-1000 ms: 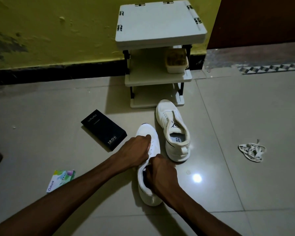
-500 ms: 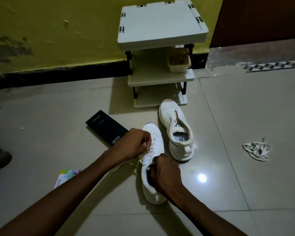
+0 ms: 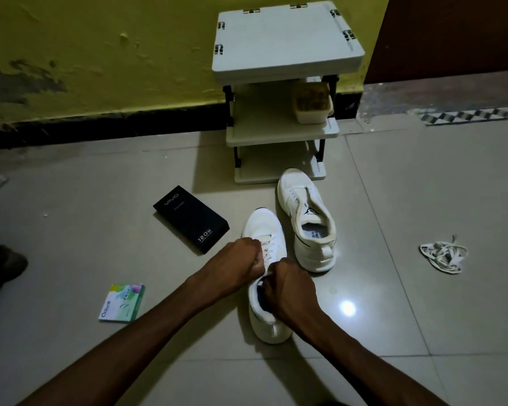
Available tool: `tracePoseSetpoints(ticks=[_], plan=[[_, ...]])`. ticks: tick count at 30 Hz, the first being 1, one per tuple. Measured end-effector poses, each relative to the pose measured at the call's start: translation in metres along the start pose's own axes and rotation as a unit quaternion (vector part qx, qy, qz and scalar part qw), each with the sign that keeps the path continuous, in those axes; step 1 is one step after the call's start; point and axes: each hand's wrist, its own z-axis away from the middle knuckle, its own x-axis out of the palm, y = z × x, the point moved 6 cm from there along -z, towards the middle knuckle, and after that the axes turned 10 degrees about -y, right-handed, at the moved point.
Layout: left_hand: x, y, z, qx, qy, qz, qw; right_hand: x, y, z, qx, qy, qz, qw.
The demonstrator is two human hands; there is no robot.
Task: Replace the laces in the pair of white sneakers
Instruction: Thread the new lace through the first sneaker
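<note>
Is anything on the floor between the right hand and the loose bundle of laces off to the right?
Nothing visible blocks it. From the right hand on the near sneaker to the lace bundle there is only bare floor tile; the heel of the other sneaker lies just beside that path.

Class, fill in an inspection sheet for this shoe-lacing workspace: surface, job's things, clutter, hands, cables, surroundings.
Surface: tiled floor, lamp glare on it.
Job's things: near sneaker partly laced; far sneaker beside it, looks unlaced; loose laces bundled to the right.
Clutter: black box, green packet.
Hands: left hand and right hand, fingers curled, grip the lace on the near sneaker.
Cables: nothing seen.
Surroundings: white shelf rack holding a tub, against the yellow wall.
</note>
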Motion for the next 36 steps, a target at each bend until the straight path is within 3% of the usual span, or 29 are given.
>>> tracePoseSetpoints(ticks=[5,11,14,17,20,28,32,36], plan=[[-0.006,-0.013,-0.001,-0.049,-0.077,0.171,0.981,0.005,0.001,0.0,0.008,0.01,0.005,1.0],[-0.016,-0.007,-0.005,-0.069,-0.162,0.196,0.965,0.009,0.004,0.0,0.025,-0.02,-0.005,0.999],[-0.026,-0.003,-0.008,-0.003,-0.085,0.079,0.993,0.007,0.004,-0.001,0.023,-0.011,0.014,1.0],[-0.031,-0.008,-0.003,0.023,-0.017,0.04,0.999,0.005,0.002,-0.001,0.017,-0.01,0.01,1.0],[-0.017,-0.015,0.005,0.041,-0.005,0.08,0.996,0.005,0.003,-0.001,0.007,-0.002,0.004,1.0],[-0.005,-0.021,0.015,0.11,0.137,0.152,0.973,0.007,0.004,-0.001,0.025,-0.012,0.014,1.0],[-0.002,-0.015,0.013,0.123,0.136,0.189,0.965,0.007,0.005,0.0,0.027,-0.007,0.015,0.999],[0.008,-0.02,0.009,0.085,0.123,0.268,0.952,0.009,0.006,-0.003,0.021,-0.012,-0.017,1.0]])
